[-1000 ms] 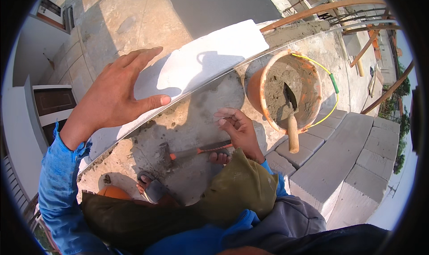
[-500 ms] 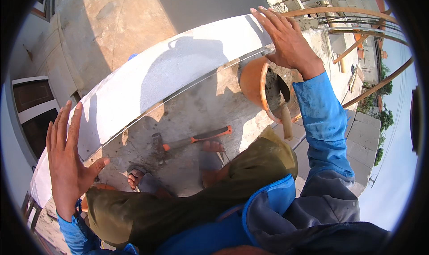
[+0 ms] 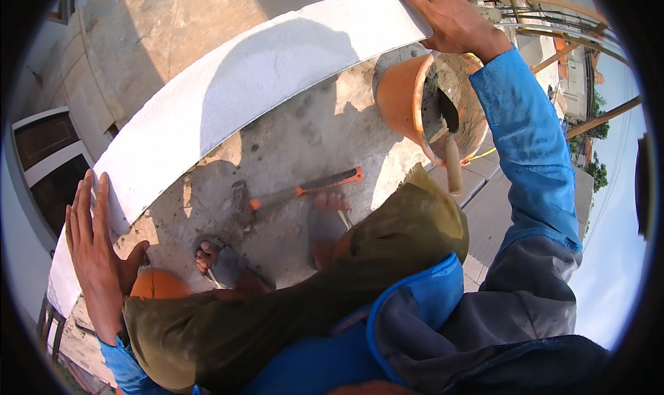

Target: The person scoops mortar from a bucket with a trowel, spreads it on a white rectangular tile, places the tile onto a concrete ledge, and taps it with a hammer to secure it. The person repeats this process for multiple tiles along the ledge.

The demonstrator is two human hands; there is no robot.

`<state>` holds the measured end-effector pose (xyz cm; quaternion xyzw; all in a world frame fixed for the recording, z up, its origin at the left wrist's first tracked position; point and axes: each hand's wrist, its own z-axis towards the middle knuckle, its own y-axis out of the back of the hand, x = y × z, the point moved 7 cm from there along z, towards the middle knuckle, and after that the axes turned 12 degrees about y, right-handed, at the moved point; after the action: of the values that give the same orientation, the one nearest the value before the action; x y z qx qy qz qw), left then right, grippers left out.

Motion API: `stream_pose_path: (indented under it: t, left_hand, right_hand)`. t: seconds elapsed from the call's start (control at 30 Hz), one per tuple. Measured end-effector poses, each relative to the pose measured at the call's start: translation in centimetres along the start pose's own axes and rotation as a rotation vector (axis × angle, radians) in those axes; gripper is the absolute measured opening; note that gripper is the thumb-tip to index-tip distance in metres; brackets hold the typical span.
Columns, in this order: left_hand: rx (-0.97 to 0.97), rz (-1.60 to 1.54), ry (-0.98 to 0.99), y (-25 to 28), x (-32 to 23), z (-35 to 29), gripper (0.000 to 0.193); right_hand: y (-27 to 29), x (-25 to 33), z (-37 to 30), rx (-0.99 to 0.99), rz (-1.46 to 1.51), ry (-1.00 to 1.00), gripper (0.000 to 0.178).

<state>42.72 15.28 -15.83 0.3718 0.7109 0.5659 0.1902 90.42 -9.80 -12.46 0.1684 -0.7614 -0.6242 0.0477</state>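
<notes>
Left hand (image 3: 97, 256) flat, fingers spread, on the near end of the long white rectangular lightweight block (image 3: 242, 97); right hand (image 3: 449, 14) open, palm pressed on its far end. Wide spacing looks meant to steady or square it along the concrete ledge (image 3: 304, 146). Block: chalky, clean-edged, half in shadow. Just beside it, below: orange-handled hammer (image 3: 304, 187) lying flat, sandalled feet (image 3: 221, 260). At its far end: orange mortar bucket (image 3: 408, 104) with wooden-handled trowel (image 3: 451, 153) standing inside.
</notes>
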Motion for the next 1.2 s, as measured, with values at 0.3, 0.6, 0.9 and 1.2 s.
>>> stream_pose_path:
  t: [0.3, 0.6, 0.9, 1.2]
  left_hand:
    - [0.014, 0.059, -0.062, 0.7, 0.1, 0.0, 0.139]
    - [0.039, 0.039, -0.054, 0.4, -0.1, -0.2, 0.14]
    - [0.001, 0.074, -0.059, 0.3, 0.3, -0.2, 0.141]
    - [0.0, 0.048, -0.054, 0.5, 0.4, -0.1, 0.136]
  right_hand:
    - [-0.1, 0.1, -0.6, 0.025, -0.026, -0.013, 0.091]
    - [0.2, 1.1, -1.1, 0.009, -0.099, -0.018, 0.091]
    - [-4.8, -2.1, -2.3, 0.173, -0.132, -0.133, 0.121]
    - [-4.3, -1.7, -2.7, 0.16, -0.073, -0.161, 0.128]
